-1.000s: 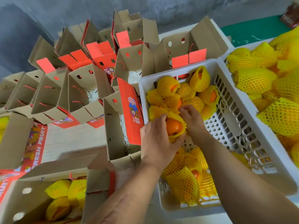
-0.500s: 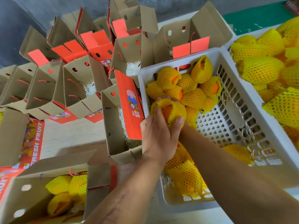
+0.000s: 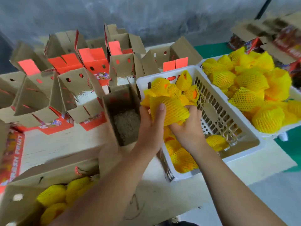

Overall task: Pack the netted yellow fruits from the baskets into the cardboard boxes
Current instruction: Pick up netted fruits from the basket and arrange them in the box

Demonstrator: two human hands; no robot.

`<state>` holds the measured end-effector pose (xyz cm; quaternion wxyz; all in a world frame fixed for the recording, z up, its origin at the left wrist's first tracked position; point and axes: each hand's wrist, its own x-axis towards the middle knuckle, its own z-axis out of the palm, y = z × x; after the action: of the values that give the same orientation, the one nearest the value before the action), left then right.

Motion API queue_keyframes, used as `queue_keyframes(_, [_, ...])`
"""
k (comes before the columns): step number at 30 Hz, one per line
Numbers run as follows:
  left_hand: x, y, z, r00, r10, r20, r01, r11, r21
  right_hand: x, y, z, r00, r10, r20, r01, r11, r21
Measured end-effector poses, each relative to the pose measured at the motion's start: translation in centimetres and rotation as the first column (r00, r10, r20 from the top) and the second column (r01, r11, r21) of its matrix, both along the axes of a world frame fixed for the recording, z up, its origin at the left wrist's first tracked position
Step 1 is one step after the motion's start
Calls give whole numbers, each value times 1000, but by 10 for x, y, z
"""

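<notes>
I hold a fruit in yellow foam netting [image 3: 171, 110] between both hands, above the left rim of a white plastic basket [image 3: 216, 115]. My left hand [image 3: 151, 128] grips its left side with the thumb over the top. My right hand [image 3: 187, 128] cups it from below and the right. More netted fruits [image 3: 175, 88] lie at the basket's far end and near end. Just left of the held fruit stands an open cardboard box [image 3: 123, 115] with shredded padding inside. Another box [image 3: 53, 198] at the bottom left holds several netted fruits.
A second white basket [image 3: 276, 128] heaped with netted fruits sits to the right. Several open red and brown boxes [image 3: 78, 88] crowd the table's far side and left. A grey wall stands behind. More boxes [image 3: 285, 39] are stacked at the top right.
Both hands have lifted the netted fruit off the pile and shifted it left toward the open box. The net now covers the orange fruit that showed a second ago. The camera view has tilted up.
</notes>
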<state>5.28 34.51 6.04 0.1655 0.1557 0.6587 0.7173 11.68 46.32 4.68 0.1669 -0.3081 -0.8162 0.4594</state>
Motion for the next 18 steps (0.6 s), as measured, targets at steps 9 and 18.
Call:
queue_keyframes(9, [-17,-188,-12,959,48,278,-81,991,109,-11,-181,17,956,101,-277,-105,994,2])
queue_keyframes(18, [-56,-372,-54,871,270,412,-262,962,-77,-48,-311,-25,927,369,-69,-376,905,-201])
